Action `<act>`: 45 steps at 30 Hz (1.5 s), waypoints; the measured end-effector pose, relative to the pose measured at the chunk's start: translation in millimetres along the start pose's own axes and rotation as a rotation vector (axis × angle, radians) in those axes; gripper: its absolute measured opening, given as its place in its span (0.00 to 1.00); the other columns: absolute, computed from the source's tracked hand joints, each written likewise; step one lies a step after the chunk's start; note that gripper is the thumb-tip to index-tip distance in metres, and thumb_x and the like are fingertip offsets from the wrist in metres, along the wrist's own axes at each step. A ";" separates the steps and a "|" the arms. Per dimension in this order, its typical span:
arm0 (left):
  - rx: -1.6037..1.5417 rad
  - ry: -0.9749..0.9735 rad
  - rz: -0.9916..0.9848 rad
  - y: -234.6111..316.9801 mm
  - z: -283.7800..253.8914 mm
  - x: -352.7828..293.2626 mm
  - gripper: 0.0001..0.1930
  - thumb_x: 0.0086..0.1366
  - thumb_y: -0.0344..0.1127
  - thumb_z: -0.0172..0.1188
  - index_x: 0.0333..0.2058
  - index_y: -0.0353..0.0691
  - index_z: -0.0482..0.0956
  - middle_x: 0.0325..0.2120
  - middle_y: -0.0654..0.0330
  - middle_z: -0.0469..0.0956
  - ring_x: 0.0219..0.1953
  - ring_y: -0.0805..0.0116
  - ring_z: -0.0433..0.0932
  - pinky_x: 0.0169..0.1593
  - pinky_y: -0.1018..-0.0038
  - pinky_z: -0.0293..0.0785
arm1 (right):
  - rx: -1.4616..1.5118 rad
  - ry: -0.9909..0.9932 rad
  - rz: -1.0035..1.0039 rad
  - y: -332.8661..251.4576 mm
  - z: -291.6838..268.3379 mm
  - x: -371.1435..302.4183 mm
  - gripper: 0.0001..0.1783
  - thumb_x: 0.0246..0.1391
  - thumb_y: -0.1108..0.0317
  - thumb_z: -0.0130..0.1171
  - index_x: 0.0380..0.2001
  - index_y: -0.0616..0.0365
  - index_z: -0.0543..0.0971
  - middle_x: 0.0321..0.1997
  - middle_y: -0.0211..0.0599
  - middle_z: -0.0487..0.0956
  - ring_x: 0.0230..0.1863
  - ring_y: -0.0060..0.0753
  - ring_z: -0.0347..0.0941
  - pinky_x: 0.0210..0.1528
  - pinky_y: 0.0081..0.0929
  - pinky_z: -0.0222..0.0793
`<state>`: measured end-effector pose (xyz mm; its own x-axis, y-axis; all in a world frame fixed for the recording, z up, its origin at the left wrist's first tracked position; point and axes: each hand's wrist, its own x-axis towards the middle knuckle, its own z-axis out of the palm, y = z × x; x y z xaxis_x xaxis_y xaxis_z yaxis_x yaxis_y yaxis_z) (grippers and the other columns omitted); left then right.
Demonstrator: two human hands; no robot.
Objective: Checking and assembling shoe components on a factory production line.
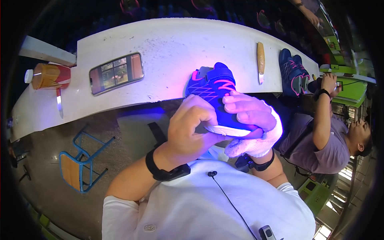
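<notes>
A small dark blue sneaker [204,89] with pink laces and a strap sits at the near edge of the white bench, lit by violet light. Its heel points away from me and its toe toward my chest. My left hand [187,127] grips the shoe's left side near the toe, thumb and fingers pressed at the pale sole edge [230,131]. My right hand [258,120], in a white glove with bare fingertips, wraps over the toe from the right. Part of the toe is hidden under its fingers.
On the bench [168,44] lie a phone [117,73], a wooden-handled knife [261,60], another pair of sneakers [293,72], a jar [50,76] and a blade [59,103]. A blue-framed chair [71,171] stands on the floor at left. A co-worker [316,136] sits at right.
</notes>
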<state>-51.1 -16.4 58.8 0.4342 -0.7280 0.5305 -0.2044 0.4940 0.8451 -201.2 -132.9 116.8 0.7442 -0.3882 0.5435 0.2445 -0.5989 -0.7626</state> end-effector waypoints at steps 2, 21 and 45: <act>-0.066 -0.057 -0.094 1.4 -2.8 0.1 0.22 0.46 0.28 0.84 0.34 0.41 0.77 0.30 0.61 0.76 0.31 0.66 0.76 0.34 0.71 0.72 | -0.021 -0.005 -0.018 3.6 -1.1 -5.0 0.40 0.37 0.51 0.86 0.51 0.57 0.79 0.49 0.52 0.86 0.54 0.58 0.85 0.60 0.55 0.79; 0.833 -0.767 0.276 -37.0 58.4 75.7 0.27 0.42 0.27 0.80 0.39 0.34 0.73 0.46 0.48 0.76 0.48 0.45 0.77 0.47 0.57 0.78 | -0.506 0.106 0.427 40.0 -73.3 -81.0 0.25 0.53 0.63 0.73 0.54 0.57 0.84 0.62 0.45 0.83 0.62 0.49 0.79 0.67 0.42 0.72; 0.353 -0.484 -0.085 14.5 -33.0 124.3 0.45 0.44 0.37 0.84 0.65 0.42 0.78 0.61 0.56 0.80 0.61 0.54 0.79 0.67 0.60 0.72 | -0.084 0.140 0.767 115.1 -49.6 -53.5 0.42 0.71 0.35 0.52 0.63 0.69 0.74 0.47 0.42 0.85 0.49 0.34 0.84 0.53 0.32 0.81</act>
<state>28.8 -84.0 134.8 0.0302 -0.9327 0.3595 -0.5008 0.2971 0.8129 -243.8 -215.9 17.4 0.5997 -0.7961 -0.0810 -0.3582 -0.1765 -0.9168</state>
